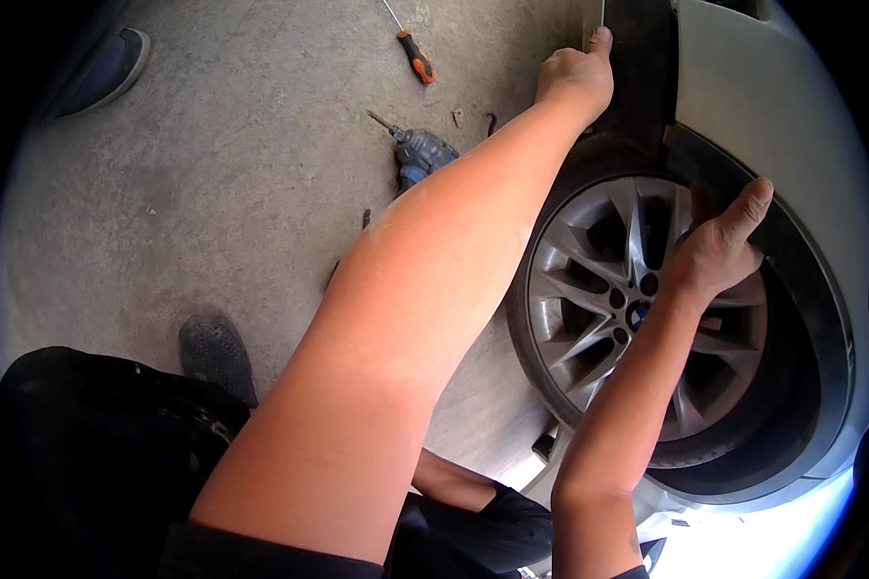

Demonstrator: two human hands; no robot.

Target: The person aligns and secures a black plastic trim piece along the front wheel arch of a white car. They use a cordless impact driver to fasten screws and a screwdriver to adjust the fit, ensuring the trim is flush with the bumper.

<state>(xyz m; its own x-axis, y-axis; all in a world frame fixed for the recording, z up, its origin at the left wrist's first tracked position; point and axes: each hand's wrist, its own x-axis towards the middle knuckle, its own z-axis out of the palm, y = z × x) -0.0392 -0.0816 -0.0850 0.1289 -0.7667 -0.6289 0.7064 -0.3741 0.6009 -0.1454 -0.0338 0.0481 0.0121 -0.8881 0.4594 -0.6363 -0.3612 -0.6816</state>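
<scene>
My left hand (577,75) grips the edge of a dark trim panel (637,43) beside a pale car body panel (753,72). Lower right, my right hand (714,246) is curled on the black wheel arch trim (803,261), thumb raised along it and some fingers hidden. Behind that hand is an alloy wheel (589,280) with a dark tyre, partly covered by my forearms.
On the concrete floor (135,222) lie an orange-and-black screwdriver (417,58) and a blue-grey power drill (415,150), partly behind my left arm. A dark shoe (106,68) is upper left, a grey shoe (212,347) lower. Another bare forearm (454,482) shows beneath mine.
</scene>
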